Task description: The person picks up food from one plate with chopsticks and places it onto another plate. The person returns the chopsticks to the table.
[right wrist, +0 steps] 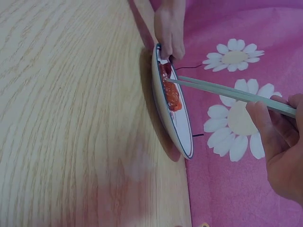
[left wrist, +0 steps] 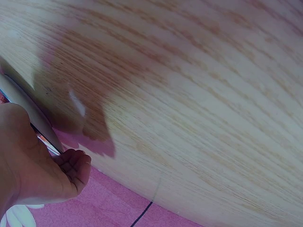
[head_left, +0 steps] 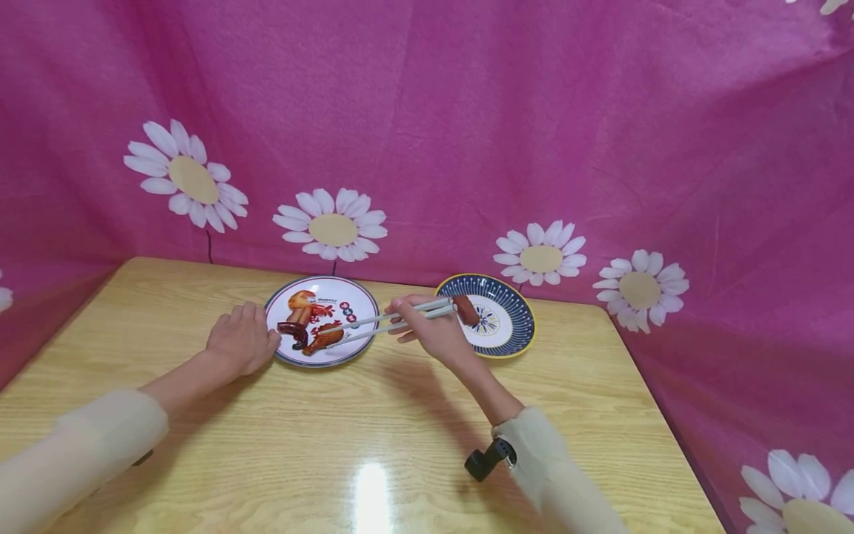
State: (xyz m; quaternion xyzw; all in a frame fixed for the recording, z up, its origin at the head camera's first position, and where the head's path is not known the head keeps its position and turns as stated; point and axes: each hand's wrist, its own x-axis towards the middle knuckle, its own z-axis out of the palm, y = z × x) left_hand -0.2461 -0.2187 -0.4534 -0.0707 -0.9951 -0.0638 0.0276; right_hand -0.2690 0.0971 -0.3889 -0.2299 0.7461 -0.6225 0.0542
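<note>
Pale green chopsticks [right wrist: 236, 96] sit in the grasp of your right hand [head_left: 430, 334], their tips reaching left across the white plate [head_left: 365, 302] to the brown drumstick [head_left: 325, 340]; you cannot tell whether they touch it. Your left hand [head_left: 243, 340] pinches that plate's left rim. From the left wrist you get its curled fingers and the plate's pale outer wall, while the right wrist shows the plate nearly edge-on.

Just left of the drumstick lies a dark curled piece [head_left: 293, 334], with an orange mushroom-like shape [head_left: 302, 302] on its far side. To the right, the head view alone gives you the brown piece [head_left: 468, 312] over the blue-patterned plate [head_left: 522, 311], just beside the chopsticks' back ends. Both plates stand on the far part of the wooden surface [head_left: 267, 460], before a magenta cloth [head_left: 434, 148] with white daisies.
</note>
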